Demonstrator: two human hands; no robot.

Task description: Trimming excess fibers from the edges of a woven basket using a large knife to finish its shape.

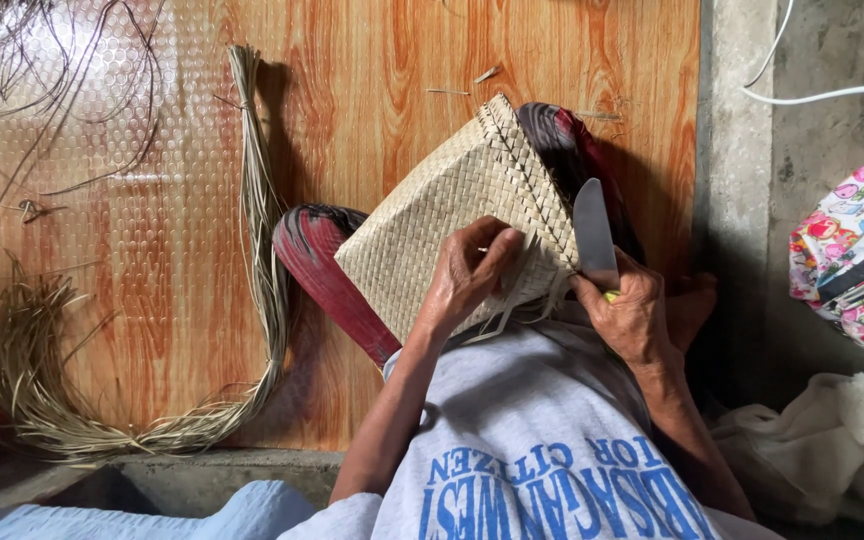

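A pale woven straw basket rests on my lap, its rim turned toward the right. My left hand grips the basket's near edge, fingers pressed on loose strip ends. My right hand holds a knife with a yellow-green handle; the steel blade points upward beside the basket's rim. Dark red patterned cloth covers my legs under the basket.
A long bundle of dried straw strips lies on the wood-pattern floor to the left, curling into a heap. Thin dark fibres lie at top left. A floral bag and white cloth sit at right.
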